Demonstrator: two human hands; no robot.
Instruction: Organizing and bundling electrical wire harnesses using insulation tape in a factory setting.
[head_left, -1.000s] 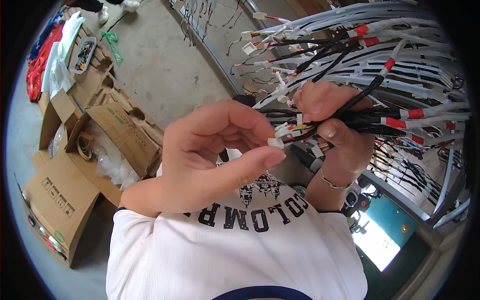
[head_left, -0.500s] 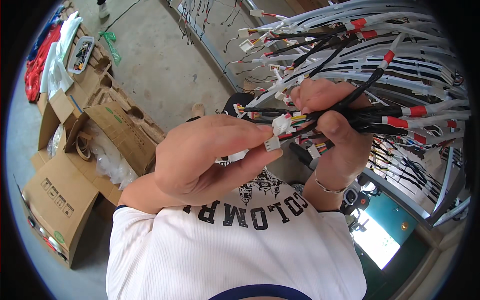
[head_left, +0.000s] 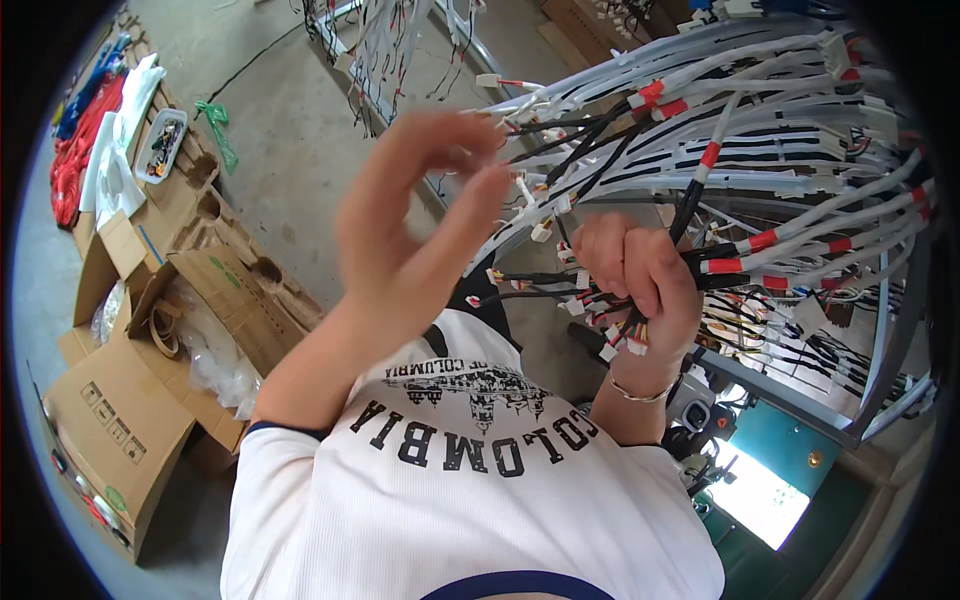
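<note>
Below white-sleeved cables (head_left: 765, 183), black cables (head_left: 688, 212) with white connectors (head_left: 608, 352) are clamped in the right hand (head_left: 645, 265); the blurred left hand (head_left: 405, 225) is held near other cable ends (head_left: 535, 127), thumb and fingers apart.

A white, finely ribbed short-sleeved shirt (head_left: 470, 530) is worn. Its neckline is finished with a dark navy collar band (head_left: 510, 583) at the near edge, and the left sleeve (head_left: 270, 475) is edged with a matching navy trim (head_left: 287, 428). Across the front, large black block lettering (head_left: 480, 456) is printed in a curve, with a detailed black drawing (head_left: 478, 392) set farther off. A thin, silver-coloured bracelet (head_left: 640, 398) is worn on the right wrist (head_left: 650, 376).
</note>
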